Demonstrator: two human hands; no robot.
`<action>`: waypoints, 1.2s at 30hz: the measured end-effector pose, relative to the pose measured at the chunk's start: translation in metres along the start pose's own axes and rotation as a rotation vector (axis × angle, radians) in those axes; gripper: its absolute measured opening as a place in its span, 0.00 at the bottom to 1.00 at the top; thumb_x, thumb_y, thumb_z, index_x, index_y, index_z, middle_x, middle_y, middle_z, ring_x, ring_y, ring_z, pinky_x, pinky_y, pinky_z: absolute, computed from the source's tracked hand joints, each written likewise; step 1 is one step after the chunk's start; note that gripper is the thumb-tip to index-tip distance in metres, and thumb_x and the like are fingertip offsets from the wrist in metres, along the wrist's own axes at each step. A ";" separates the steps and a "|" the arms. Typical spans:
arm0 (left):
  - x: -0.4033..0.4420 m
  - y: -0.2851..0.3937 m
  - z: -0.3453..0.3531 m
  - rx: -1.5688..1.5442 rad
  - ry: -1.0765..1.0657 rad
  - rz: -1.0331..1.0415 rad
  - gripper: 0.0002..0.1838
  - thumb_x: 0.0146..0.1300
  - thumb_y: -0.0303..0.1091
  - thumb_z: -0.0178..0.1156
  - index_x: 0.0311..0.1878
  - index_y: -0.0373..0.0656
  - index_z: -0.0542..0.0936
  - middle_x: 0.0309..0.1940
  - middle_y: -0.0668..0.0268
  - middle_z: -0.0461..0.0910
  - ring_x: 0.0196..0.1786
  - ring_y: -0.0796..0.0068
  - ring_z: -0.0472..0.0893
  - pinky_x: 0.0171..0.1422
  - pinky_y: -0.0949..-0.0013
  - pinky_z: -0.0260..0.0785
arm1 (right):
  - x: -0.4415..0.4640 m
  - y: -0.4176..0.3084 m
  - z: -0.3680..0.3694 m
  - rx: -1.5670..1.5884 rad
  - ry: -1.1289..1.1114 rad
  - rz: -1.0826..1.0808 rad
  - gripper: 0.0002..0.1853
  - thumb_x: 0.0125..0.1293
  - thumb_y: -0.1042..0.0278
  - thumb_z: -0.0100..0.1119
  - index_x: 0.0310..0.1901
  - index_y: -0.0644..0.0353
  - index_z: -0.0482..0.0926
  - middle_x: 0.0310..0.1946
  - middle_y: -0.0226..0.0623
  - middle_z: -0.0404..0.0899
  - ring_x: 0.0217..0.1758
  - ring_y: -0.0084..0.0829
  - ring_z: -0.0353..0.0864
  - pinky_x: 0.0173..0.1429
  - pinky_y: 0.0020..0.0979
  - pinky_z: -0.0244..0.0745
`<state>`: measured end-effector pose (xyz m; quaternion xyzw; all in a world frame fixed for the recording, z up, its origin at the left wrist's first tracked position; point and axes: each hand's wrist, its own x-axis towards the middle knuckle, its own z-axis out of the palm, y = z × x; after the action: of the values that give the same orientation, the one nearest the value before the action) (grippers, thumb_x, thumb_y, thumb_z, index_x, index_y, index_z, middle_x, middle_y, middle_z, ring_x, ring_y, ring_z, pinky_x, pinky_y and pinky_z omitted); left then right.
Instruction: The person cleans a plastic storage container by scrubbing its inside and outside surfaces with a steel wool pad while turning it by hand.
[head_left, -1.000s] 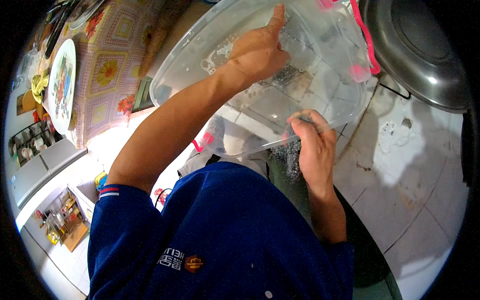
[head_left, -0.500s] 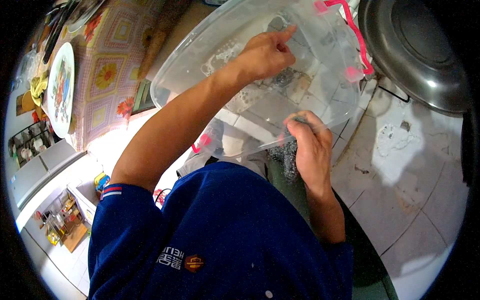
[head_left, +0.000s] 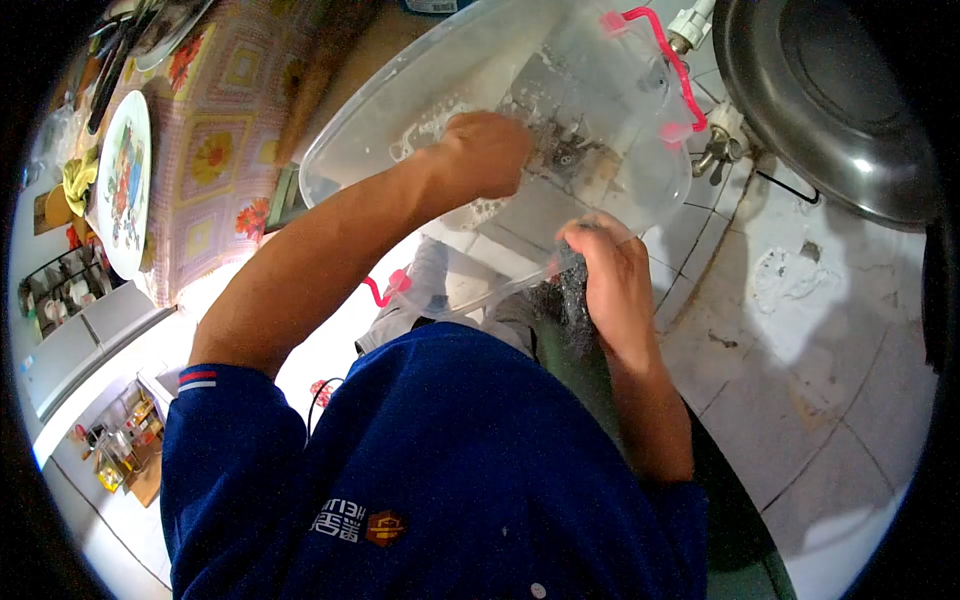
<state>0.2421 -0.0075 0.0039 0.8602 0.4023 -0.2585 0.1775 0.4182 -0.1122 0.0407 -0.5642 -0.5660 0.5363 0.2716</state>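
Note:
A clear plastic tub (head_left: 370, 105) with pink handles (head_left: 688, 85) is tilted in front of me, with soapy water and foam inside. My left hand (head_left: 488, 155) is inside it, closed with the knuckles up; whatever its fingers hold, if anything, is hidden. My right hand (head_left: 612, 275) is closed round the near right rim of the tub, thumb on top. Dark grey, glittering stringy material (head_left: 570, 300) shows beside and below its fingers; I cannot tell exactly what it is.
A large dark metal basin (head_left: 760, 130) stands at upper right, near two taps (head_left: 722, 140). Left is a table with a flowered cloth (head_left: 215, 200) and a patterned plate (head_left: 125, 185). White tiled floor (head_left: 820, 400) lies to the right.
My left hand has moved left and towards me inside the tub, its extended finger no longer showing. The tub has shifted slightly left, uncovering the taps. My right hand stays on the rim.

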 end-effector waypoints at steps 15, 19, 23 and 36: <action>0.007 0.000 0.030 -0.374 0.059 -0.108 0.43 0.54 0.30 0.56 0.74 0.40 0.50 0.46 0.46 0.81 0.47 0.51 0.82 0.51 0.52 0.74 | 0.003 0.017 0.010 -0.039 -0.191 -0.039 0.06 0.57 0.72 0.54 0.34 0.64 0.77 0.28 0.46 0.78 0.33 0.49 0.78 0.37 0.42 0.72; 0.010 -0.012 0.025 -0.427 0.148 -0.425 0.43 0.55 0.29 0.55 0.75 0.47 0.50 0.43 0.51 0.82 0.46 0.57 0.83 0.47 0.53 0.75 | 0.001 0.017 0.012 0.114 -0.145 -0.011 0.14 0.61 0.62 0.51 0.29 0.67 0.78 0.23 0.37 0.79 0.27 0.27 0.76 0.35 0.27 0.69; 0.008 -0.009 0.037 -0.384 0.081 -0.251 0.44 0.54 0.32 0.55 0.75 0.50 0.50 0.45 0.45 0.80 0.50 0.47 0.80 0.56 0.46 0.70 | -0.001 0.015 0.016 0.167 -0.146 0.198 0.11 0.60 0.66 0.52 0.30 0.66 0.78 0.25 0.42 0.78 0.29 0.36 0.78 0.35 0.33 0.70; 0.015 -0.002 0.056 -0.222 0.084 -0.228 0.43 0.56 0.32 0.57 0.74 0.35 0.49 0.42 0.50 0.82 0.46 0.56 0.83 0.49 0.54 0.73 | -0.006 0.031 0.021 0.119 -0.152 0.150 0.13 0.60 0.64 0.51 0.30 0.67 0.77 0.25 0.42 0.79 0.29 0.34 0.78 0.36 0.32 0.70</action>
<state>0.2321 -0.0262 -0.0503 0.7942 0.5303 -0.1946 0.2241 0.4112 -0.1308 0.0080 -0.5455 -0.5084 0.6289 0.2201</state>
